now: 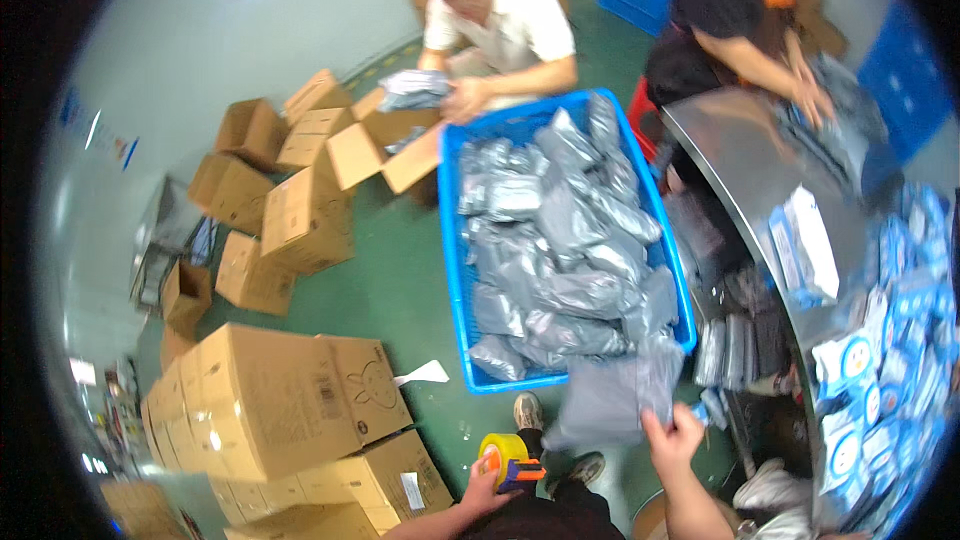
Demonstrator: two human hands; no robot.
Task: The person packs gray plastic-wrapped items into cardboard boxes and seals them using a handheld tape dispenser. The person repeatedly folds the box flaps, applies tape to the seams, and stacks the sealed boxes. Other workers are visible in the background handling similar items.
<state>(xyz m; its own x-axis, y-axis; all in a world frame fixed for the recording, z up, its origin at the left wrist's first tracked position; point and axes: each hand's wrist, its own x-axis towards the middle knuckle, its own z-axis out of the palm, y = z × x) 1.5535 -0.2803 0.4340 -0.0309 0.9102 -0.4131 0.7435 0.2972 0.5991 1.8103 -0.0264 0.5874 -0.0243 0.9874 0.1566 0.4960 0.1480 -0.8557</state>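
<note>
Grey poly mailer bag [612,398] hangs pinched in the right hand [672,437] just over the near rim of the blue plastic crate [452,270] of similar bags; the left hand [487,485] grips a tape dispenser [510,458]; releasing it squarely looks next; green floor [400,285], stacked cardboard boxes [270,390], steel table [745,155]

The grey bag [610,395] in the right hand [672,437] is smeared by motion blur, its outline unclear. The left hand [487,485] covers part of the tape dispenser [510,460]. Both forearms are cut off by the lower edge. Packets on the surface [740,155] at right blur toward the rim.
</note>
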